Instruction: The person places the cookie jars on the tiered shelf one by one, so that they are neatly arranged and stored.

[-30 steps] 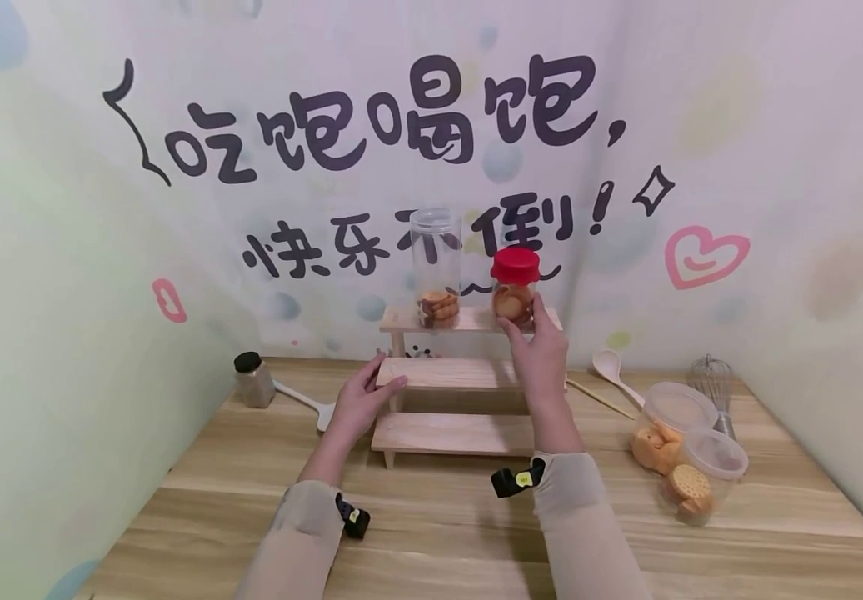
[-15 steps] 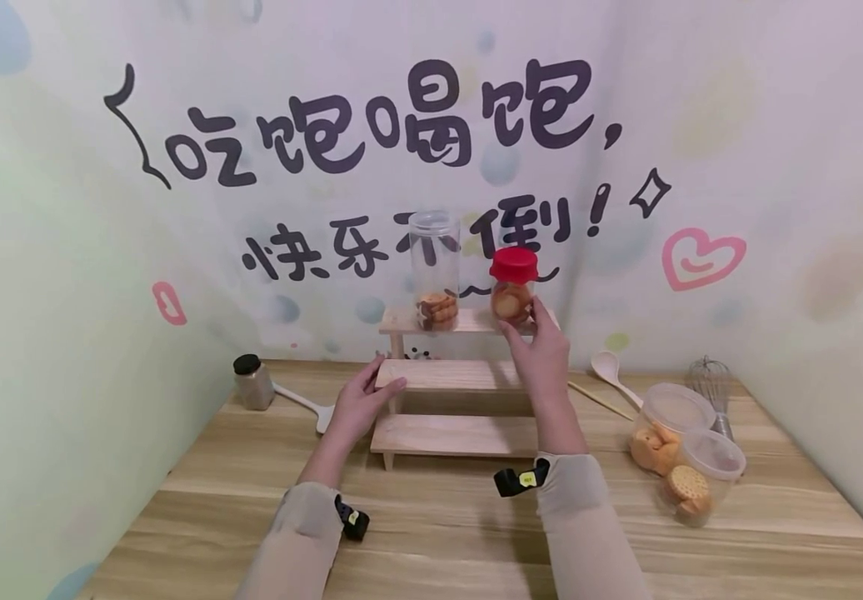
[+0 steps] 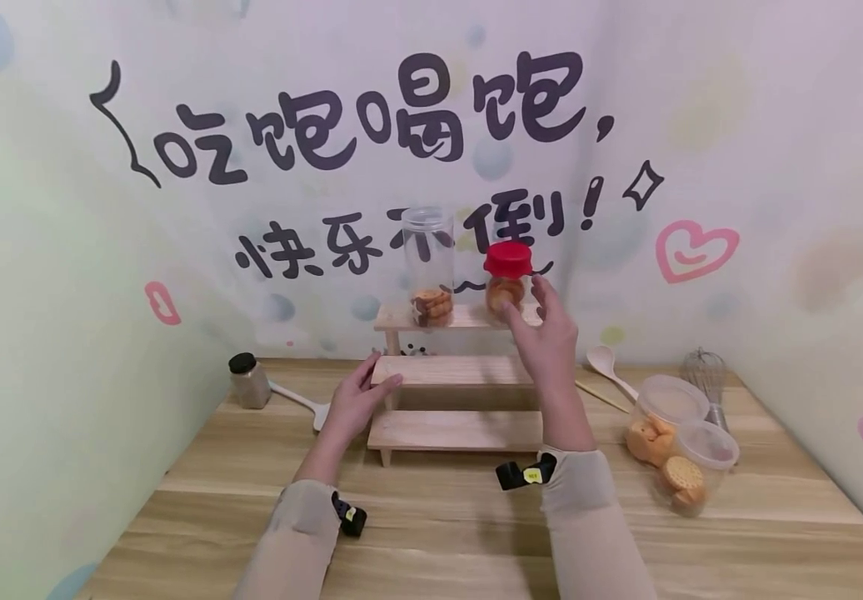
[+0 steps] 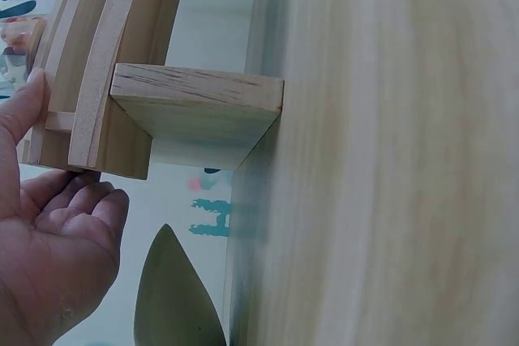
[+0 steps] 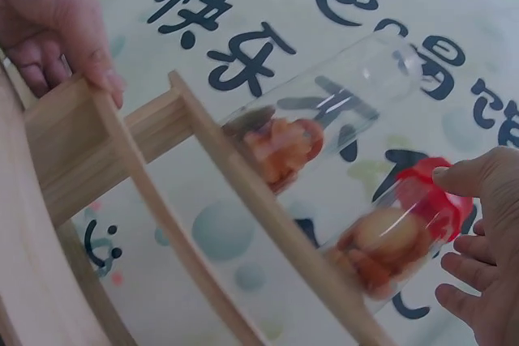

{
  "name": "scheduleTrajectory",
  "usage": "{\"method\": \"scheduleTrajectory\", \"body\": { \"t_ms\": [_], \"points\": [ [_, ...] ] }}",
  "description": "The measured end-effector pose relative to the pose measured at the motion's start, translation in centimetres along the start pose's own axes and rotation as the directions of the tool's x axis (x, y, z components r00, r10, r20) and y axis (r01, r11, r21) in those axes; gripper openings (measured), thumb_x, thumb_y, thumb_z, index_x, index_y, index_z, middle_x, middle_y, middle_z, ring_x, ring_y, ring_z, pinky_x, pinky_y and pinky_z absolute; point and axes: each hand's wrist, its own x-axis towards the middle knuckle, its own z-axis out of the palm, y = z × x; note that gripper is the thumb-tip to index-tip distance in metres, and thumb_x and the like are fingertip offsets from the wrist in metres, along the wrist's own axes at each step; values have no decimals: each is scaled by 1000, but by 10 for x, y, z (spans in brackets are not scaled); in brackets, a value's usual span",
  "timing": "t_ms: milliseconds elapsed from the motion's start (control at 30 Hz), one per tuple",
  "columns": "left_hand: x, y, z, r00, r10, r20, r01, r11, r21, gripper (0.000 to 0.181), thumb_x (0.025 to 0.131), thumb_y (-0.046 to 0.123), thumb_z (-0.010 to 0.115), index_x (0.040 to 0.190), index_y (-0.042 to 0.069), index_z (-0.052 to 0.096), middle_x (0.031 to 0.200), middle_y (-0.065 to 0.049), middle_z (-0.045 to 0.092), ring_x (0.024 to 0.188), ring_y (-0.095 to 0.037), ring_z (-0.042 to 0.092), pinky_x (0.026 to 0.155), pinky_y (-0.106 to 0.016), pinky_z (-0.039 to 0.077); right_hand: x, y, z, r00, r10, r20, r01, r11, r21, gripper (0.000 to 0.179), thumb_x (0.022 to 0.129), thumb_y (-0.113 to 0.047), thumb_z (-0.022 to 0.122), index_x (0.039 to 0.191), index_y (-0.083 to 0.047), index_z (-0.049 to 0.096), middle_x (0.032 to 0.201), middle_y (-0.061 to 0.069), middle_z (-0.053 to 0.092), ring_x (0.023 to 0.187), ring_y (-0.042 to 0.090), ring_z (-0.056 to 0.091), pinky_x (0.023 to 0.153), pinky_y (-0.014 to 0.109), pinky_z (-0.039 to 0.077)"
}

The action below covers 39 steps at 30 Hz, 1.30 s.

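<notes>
The red-lidded jar (image 3: 503, 287) stands upright on the top shelf (image 3: 471, 317) of the wooden stand (image 3: 454, 371), a little right of centre in the head view. Its long axis is vertical there, red lid uppermost; the right wrist view shows that same axis slanting, with the base toward the lower middle of the frame and the lid toward the right edge.

The right hand (image 3: 549, 337) is plainly the nearer one, just to the right of the jar and slightly below the lid. Its fingers are spread and relaxed rather than closed around the jar: the thumb lies across the jar's lower front in the head view, and the other fingers are off its right side. In the right wrist view the thumb overlaps the lid's edge, while the remaining fingers show apart from the jar; whether the thumb touches it, I cannot tell. From these fingers, the jar lies to the left in both views.

The left hand (image 3: 356, 398), well apart at the lower left of the jar, grips the left end of the stand's middle shelf, thumb on top and fingers curled around the end. The tall clear jar (image 3: 429, 258), with biscuits at its bottom, stands upright left of the red-lidded one, on the same shelf, with a gap between.
</notes>
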Motion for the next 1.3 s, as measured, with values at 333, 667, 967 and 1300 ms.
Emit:
{"method": "scheduleTrajectory", "body": {
  "t_ms": [333, 667, 967, 1300],
  "points": [
    [1, -2, -2, 1000, -2, 18, 2, 1000, -5, 93, 85, 56, 75, 159, 22, 33, 161, -12, 32, 144, -27, 38, 113, -41, 40, -10, -32, -33, 997, -70, -31, 74, 989, 131, 56, 90, -30, 78, 140, -11, 59, 137, 4, 63, 127, 16, 58, 109, 35, 45],
    [1, -3, -6, 999, 29, 14, -29, 1000, 7, 93, 86, 54, 75, 159, 14, 32, 161, -15, 31, 145, -29, 36, 113, -40, 39, -24, -4, -106, 968, -213, 129, 228, 967, -114, 58, 92, -28, 77, 143, -9, 56, 139, 10, 61, 127, 30, 57, 107, 48, 46],
    [-1, -1, 3, 999, 32, 23, -31, 998, -60, 91, 86, 49, 77, 158, 12, 35, 160, -15, 34, 144, -27, 38, 112, -39, 40, -60, 67, -202, 955, -236, 182, 290, 874, -391, 54, 88, -22, 79, 136, -5, 62, 127, 20, 66, 113, 42, 61, 87, 36, 46],
    [-1, 0, 0, 1000, 12, 23, -11, 998, -59, 91, 86, 50, 77, 158, 15, 34, 160, -14, 34, 142, -28, 41, 111, -41, 42, -101, 142, -230, 938, -337, 78, 343, 936, -81, 72, 65, 18, 80, 133, 11, 56, 126, 27, 59, 121, 7, 54, 91, 7, 46]
  ]
}}
